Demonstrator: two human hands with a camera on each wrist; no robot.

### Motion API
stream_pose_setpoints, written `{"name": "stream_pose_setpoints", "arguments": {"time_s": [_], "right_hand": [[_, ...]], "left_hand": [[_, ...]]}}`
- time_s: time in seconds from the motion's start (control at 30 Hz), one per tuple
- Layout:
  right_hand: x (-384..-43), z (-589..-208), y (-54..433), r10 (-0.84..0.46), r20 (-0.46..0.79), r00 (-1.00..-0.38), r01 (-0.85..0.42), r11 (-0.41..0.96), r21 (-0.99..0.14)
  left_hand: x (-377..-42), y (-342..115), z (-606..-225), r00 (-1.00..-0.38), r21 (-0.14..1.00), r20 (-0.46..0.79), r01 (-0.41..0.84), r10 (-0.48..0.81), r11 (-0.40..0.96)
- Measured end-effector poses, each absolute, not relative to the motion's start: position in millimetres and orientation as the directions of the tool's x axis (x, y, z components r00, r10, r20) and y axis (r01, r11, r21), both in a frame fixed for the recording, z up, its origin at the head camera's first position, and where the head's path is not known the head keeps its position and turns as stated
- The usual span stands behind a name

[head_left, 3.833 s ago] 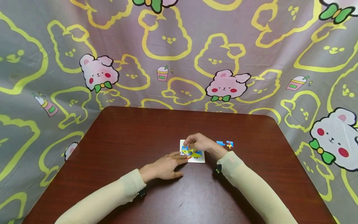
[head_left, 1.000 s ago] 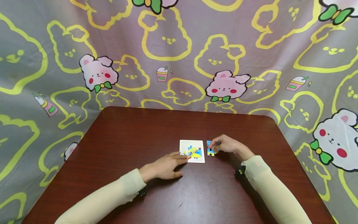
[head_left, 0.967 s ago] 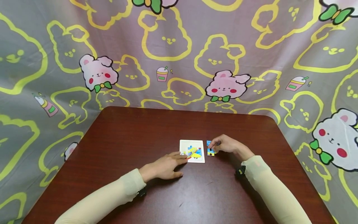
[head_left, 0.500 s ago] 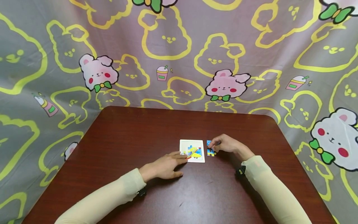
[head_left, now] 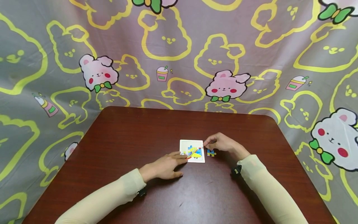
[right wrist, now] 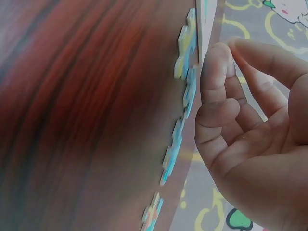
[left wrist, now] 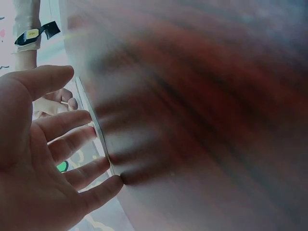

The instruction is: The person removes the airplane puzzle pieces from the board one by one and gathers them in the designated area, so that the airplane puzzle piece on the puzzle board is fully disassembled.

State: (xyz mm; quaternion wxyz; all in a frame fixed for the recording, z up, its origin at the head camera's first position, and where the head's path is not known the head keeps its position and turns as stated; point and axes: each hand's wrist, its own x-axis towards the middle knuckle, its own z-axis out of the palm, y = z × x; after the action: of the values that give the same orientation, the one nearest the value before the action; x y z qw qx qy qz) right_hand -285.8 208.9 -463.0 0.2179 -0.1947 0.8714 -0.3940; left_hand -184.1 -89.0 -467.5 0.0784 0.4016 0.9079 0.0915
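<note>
At the left edge of the board (head_left: 196,143): left hand (head_left: 165,168), palm down, fingers straight and slightly apart, tips resting on its near-left part. Thumb is splayed off toward the person, clear of the board.

Right of the board: right hand (head_left: 222,143), thumb and forefinger tips pressed together close by the board's right edge, other fingers curled in. Can't tell if there's a piece between those tips (right wrist view shows only the tips meeting).

Board lies flat on the table (head_left: 134,133), partly filled. Yellow plane (head_left: 194,152) on blue shows at its middle and right; pale backing shows along the far side. Left fingers hide some of the near-left fill.

Just right of the board: loose pieces (head_left: 211,153), blue and yellow, flat on the wood. Right wrist view has several strung out in a row; from the head, the right hand covers part of that patch.

Well beyond the board: grey curtain (head_left: 179,68), yellow outlines and bunny heads. Nearer than the board: pale sleeves (head_left: 109,193), black strap (head_left: 142,192) at each cuff.
</note>
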Motion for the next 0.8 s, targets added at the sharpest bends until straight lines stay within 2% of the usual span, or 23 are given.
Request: {"name": "stream_pose_setpoints", "arguments": {"time_s": [0.5, 0.8], "right_hand": [[-286, -465, 177, -0.527, -0.198, -0.826, -0.177, 0.576, -0.798], [-285, -468, 165, -0.568, -0.196, -0.800, -0.210, 0.570, -0.795]], "left_hand": [[-184, -90, -468, -0.661, 0.228, -0.070, 0.718, 0.747, 0.657], [-184, -90, -467, -0.660, 0.234, -0.067, 0.718, 0.748, 0.655]]}}
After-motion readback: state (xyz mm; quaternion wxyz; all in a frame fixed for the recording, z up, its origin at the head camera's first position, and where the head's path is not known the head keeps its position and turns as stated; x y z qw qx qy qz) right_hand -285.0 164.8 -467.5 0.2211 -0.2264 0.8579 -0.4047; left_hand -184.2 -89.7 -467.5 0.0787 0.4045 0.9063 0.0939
